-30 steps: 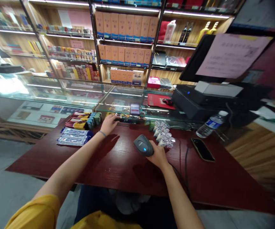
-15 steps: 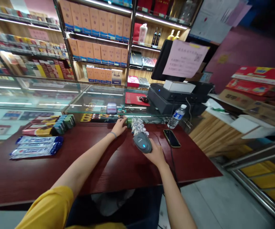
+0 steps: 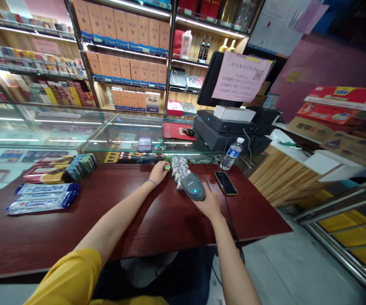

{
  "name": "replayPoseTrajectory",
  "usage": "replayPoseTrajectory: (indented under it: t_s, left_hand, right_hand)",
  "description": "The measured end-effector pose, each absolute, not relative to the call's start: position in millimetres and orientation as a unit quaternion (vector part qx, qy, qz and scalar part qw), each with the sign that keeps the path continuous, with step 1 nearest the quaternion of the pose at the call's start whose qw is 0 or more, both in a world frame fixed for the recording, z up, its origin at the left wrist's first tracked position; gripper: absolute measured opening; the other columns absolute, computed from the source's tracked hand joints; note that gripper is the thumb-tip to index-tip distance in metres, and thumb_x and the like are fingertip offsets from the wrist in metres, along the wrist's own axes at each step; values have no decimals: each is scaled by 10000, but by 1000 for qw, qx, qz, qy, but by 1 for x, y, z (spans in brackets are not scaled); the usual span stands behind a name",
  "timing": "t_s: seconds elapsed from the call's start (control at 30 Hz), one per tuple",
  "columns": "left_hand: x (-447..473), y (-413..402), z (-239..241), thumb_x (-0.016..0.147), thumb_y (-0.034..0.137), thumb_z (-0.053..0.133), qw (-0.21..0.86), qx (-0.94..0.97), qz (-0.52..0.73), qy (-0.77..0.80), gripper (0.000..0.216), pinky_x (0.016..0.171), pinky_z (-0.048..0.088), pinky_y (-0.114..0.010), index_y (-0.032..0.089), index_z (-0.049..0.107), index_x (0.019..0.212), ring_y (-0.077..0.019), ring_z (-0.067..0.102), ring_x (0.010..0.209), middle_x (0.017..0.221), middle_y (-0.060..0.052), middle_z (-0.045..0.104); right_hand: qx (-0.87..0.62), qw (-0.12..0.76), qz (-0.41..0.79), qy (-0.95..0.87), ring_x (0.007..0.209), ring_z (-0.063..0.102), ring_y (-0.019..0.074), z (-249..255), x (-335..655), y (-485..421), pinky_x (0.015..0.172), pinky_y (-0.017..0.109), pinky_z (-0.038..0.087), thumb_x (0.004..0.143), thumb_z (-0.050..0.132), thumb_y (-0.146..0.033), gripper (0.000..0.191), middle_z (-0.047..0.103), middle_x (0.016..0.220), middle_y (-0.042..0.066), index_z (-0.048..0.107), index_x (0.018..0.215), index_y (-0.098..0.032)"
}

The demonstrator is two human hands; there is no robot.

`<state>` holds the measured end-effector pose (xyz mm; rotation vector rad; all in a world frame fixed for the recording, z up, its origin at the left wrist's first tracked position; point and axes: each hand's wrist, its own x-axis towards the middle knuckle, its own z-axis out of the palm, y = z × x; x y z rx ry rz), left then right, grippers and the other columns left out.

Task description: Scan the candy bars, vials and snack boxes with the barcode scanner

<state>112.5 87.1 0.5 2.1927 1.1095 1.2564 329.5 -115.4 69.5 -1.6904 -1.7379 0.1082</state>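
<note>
My right hand (image 3: 211,204) is wrapped round a dark grey barcode scanner (image 3: 193,186), whose blue light is lit. Its head is just in front of several small silvery-topped containers (image 3: 179,168) clustered on the dark red table. To their left, my left hand (image 3: 158,173) has its fingers closed on a small green-topped item (image 3: 167,167); its exact kind is too small to tell. More green stuff shows just behind those fingers. A dark cable hangs from the scanner side toward the table's front edge.
On the left lie blue-and-white packets (image 3: 45,197), red-and-gold packs (image 3: 48,168) and green-and-blue packs (image 3: 83,165). A phone (image 3: 225,183) and a water bottle (image 3: 233,154) are on the right. Behind stand a glass counter (image 3: 119,131) and a monitor (image 3: 211,80).
My left hand has drawn slightly nearer and its fingers have closed on the small green-topped item. The scanner has shifted a little to the right, showing more of the silvery-topped containers.
</note>
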Motion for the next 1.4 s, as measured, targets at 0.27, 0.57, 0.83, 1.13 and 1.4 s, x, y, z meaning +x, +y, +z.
replayPoseTrajectory:
  t_s: [0.27,0.57,0.83,1.13,1.4]
  left_hand:
    - [50,44,4,843,347,691,451,495,627,398,407,836,533,-301,216,598,1217,-159,659,913,1042,-45,672]
    - [-61,29,14,821,294,758,650,295,616,332,347,606,533,-189,186,613,1116,-108,660,814,1177,-80,682]
    - [-99,33,11,881,259,682,675,228,628,313,311,572,526,-153,206,646,1185,-70,654,760,1222,-65,680]
    - [-99,36,8,878,276,682,676,209,634,312,290,565,505,-161,215,654,1159,-66,643,742,1207,-55,683]
    - [-100,35,4,908,320,645,649,277,634,317,237,654,508,-195,229,675,1126,-84,645,818,1250,-78,667]
  right_hand:
    - [-611,381,15,-694,770,741,287,61,305,-90,629,302,505,768,654,-381,406,758,820,58,589,1139,-229]
    - [-526,355,-7,-773,735,731,290,60,245,-58,613,307,489,737,680,-344,424,752,799,55,623,1135,-210]
    - [-467,317,36,-824,721,740,277,49,204,-51,604,278,464,727,665,-282,463,755,826,30,554,1174,-233]
    - [-421,258,102,-864,707,743,252,40,191,-74,596,259,452,675,645,-202,589,763,845,13,502,1245,-243]
    - [-405,238,116,-875,725,743,251,44,189,-76,600,262,436,679,624,-199,383,747,813,8,578,1056,-247]
